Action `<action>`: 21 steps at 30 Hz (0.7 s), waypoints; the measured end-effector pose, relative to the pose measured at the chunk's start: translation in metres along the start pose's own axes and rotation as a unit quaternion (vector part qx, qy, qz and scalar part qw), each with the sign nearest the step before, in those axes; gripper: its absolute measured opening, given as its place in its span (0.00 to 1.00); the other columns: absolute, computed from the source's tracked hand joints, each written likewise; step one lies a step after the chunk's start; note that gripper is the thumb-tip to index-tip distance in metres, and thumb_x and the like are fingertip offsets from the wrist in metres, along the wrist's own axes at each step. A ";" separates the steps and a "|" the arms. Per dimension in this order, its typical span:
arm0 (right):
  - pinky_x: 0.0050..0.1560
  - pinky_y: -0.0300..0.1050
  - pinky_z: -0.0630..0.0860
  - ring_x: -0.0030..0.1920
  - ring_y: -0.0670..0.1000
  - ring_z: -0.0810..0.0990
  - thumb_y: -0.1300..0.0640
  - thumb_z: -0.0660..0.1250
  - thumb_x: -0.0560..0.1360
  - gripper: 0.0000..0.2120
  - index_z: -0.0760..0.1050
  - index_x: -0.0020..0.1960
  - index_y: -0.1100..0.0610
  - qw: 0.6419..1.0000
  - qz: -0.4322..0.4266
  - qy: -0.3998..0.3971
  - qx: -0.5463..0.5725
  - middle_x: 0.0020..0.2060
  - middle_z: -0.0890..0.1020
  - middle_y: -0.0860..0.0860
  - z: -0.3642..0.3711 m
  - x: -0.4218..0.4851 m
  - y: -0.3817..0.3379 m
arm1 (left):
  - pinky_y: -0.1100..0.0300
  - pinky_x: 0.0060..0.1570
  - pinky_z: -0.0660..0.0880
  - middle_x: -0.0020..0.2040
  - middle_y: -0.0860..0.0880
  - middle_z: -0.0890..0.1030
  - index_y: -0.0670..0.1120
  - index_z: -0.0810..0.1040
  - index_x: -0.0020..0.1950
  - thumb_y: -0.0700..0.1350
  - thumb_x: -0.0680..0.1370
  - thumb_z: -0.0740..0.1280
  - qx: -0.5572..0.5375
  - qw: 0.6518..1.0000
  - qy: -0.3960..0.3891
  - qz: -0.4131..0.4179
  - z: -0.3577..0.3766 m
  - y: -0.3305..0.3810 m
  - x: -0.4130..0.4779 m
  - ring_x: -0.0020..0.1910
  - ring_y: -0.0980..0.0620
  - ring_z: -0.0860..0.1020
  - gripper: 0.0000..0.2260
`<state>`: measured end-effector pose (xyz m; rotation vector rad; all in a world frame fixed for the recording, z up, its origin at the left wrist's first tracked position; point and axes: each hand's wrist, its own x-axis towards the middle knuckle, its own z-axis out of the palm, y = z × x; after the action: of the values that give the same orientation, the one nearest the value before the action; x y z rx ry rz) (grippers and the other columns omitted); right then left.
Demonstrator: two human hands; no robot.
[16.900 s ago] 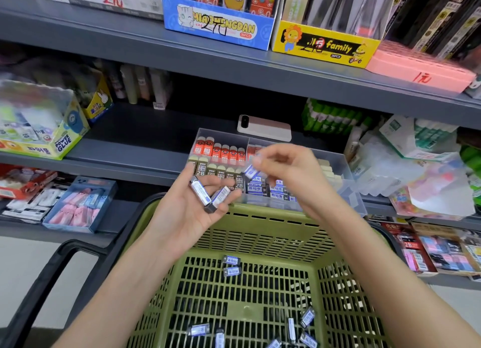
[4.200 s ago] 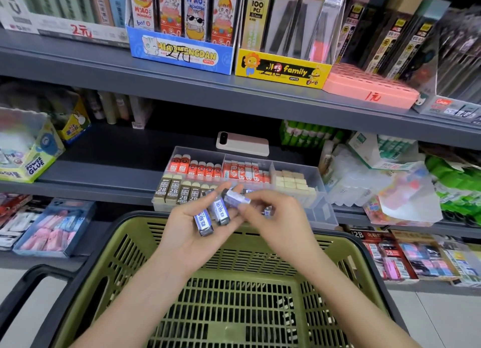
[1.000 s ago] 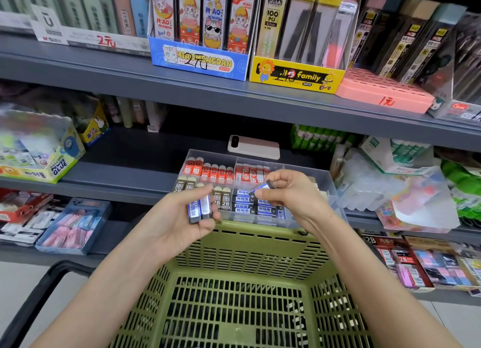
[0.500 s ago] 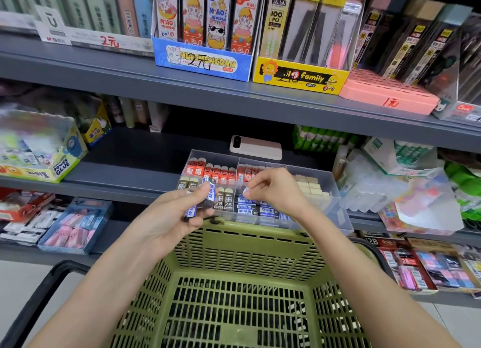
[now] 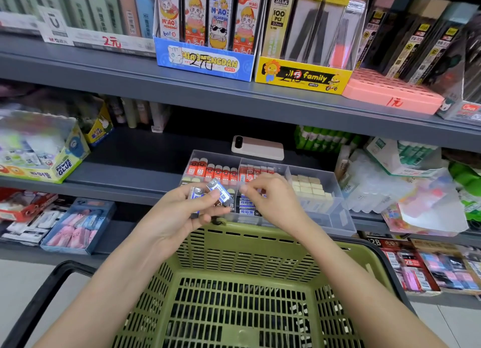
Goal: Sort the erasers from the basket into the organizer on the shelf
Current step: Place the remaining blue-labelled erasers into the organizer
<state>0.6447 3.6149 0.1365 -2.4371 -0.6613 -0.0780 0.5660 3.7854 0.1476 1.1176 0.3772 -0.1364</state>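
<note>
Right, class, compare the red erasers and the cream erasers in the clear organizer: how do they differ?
The red erasers wear printed sleeves; the cream erasers look plain. The red erasers stand along the back, the cream erasers in the right-hand compartment. Both sit in neat rows inside the organizer.

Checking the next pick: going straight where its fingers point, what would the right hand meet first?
Probably the blue-sleeved eraser held in the left hand; depth unclear, perhaps the organizer row beneath.

I see an olive-green basket (image 5: 234, 243) with slotted grid pattern, blue-and-white erasers (image 5: 221, 192), red erasers (image 5: 210, 172), a clear organizer (image 5: 335, 212), a grey shelf (image 5: 125, 176).
</note>
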 end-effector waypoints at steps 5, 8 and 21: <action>0.37 0.33 0.67 0.33 0.38 0.72 0.49 0.68 0.74 0.06 0.81 0.40 0.49 0.982 0.014 -0.017 0.189 0.32 0.80 0.40 -0.006 -0.023 -0.025 | 0.69 0.26 0.72 0.50 0.43 0.85 0.39 0.79 0.53 0.44 0.65 0.72 0.005 1.000 -0.009 0.007 0.010 -0.003 0.003 0.45 0.48 0.84 0.19; 0.38 0.34 0.69 0.35 0.42 0.71 0.55 0.70 0.73 0.04 0.78 0.40 0.50 0.964 0.068 0.005 0.256 0.34 0.78 0.42 -0.008 -0.029 -0.029 | 0.69 0.24 0.70 0.44 0.46 0.85 0.40 0.80 0.52 0.45 0.64 0.73 0.023 1.000 -0.014 0.001 0.017 -0.004 0.003 0.37 0.53 0.83 0.18; 0.39 0.31 0.71 0.38 0.42 0.75 0.59 0.63 0.78 0.13 0.77 0.60 0.51 0.974 0.100 -0.021 0.200 0.44 0.79 0.46 -0.028 0.008 0.019 | 0.61 0.36 0.70 0.44 0.43 0.77 0.38 0.79 0.58 0.33 0.79 0.60 0.025 0.999 -0.010 -0.023 0.002 -0.001 0.003 0.38 0.52 0.74 0.12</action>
<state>0.6632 3.5890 0.1503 -2.1039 -0.3992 0.1737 0.5693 3.7832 0.1467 1.1561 0.3834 -0.1975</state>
